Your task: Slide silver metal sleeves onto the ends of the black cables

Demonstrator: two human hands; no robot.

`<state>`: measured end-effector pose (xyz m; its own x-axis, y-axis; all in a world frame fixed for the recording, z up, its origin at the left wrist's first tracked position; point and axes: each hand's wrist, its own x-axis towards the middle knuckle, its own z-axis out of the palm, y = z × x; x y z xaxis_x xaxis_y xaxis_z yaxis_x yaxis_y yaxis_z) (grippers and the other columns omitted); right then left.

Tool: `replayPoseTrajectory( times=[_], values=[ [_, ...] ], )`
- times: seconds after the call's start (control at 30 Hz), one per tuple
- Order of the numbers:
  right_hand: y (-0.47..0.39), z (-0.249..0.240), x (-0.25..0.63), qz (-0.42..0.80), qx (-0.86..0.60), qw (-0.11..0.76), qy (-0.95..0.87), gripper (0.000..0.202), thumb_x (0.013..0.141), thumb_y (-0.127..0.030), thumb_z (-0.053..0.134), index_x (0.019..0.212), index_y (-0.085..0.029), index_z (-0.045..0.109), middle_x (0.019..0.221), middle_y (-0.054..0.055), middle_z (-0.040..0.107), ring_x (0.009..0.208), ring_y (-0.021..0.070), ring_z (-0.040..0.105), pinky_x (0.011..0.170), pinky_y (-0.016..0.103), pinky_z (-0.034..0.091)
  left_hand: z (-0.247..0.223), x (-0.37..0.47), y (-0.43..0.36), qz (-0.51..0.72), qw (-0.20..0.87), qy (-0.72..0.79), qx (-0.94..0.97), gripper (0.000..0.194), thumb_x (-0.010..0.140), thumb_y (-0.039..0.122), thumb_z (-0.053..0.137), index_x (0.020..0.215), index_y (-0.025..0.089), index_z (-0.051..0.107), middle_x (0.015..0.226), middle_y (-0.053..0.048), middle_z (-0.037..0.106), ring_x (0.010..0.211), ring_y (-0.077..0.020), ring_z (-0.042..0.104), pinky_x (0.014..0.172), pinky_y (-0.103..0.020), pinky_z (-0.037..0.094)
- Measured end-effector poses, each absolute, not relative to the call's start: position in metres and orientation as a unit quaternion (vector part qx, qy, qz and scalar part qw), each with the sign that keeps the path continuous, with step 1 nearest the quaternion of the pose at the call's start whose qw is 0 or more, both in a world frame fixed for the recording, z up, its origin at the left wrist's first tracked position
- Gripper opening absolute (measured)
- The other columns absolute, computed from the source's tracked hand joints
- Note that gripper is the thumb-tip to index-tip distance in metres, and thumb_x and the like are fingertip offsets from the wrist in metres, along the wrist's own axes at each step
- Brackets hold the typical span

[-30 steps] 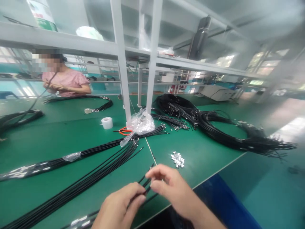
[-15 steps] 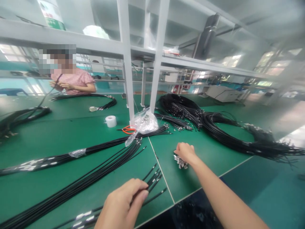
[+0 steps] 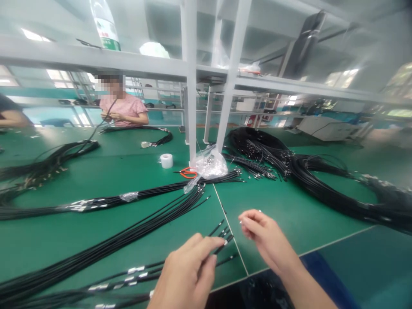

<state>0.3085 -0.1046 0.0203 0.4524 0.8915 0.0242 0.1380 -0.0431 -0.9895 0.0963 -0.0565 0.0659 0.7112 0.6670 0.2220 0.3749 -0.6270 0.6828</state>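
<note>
My left hand is closed at the lower middle, index finger and thumb around a black cable close to its silver-tipped end. Several other cable ends fan out beside these fingers. To the right, my right hand is closed in a pinch, with a tiny bright metal piece showing at its fingertips. The pile of small metal fittings is mostly hidden behind this hand. More black cables with silver tips lie in a long bunch left of my hands.
Farther back are a clear bag of metal parts, orange-handled scissors and a tape roll. Coiled black cables lie right. White shelf posts rise mid-table. A person in pink handles cable opposite; another person's arm shows far left.
My right hand has lifted off the pile of metal fittings and turned toward my left hand, a small piece in its fingertips. My left index finger has stretched along the cable. The view has shifted left.
</note>
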Motion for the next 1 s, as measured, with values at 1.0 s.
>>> replayPoseTrajectory(
  times=[1.0],
  values=[
    [-0.117, 0.040, 0.261, 0.554, -0.495, 0.507, -0.437, 0.016, 0.077, -0.032, 0.064, 0.076, -0.015, 0.063, 0.062, 0.000, 0.059, 0.057, 0.0101, 0.051, 0.056, 0.023, 0.041, 0.076, 0.091, -0.048, 0.159, 0.471, 0.290, 0.817, 0.025, 0.081, 0.015, 0.052, 0.102, 0.028, 0.053, 0.071, 0.009, 0.059, 0.066, -0.0091, 0.051, 0.061, -0.018, 0.035]
  ],
)
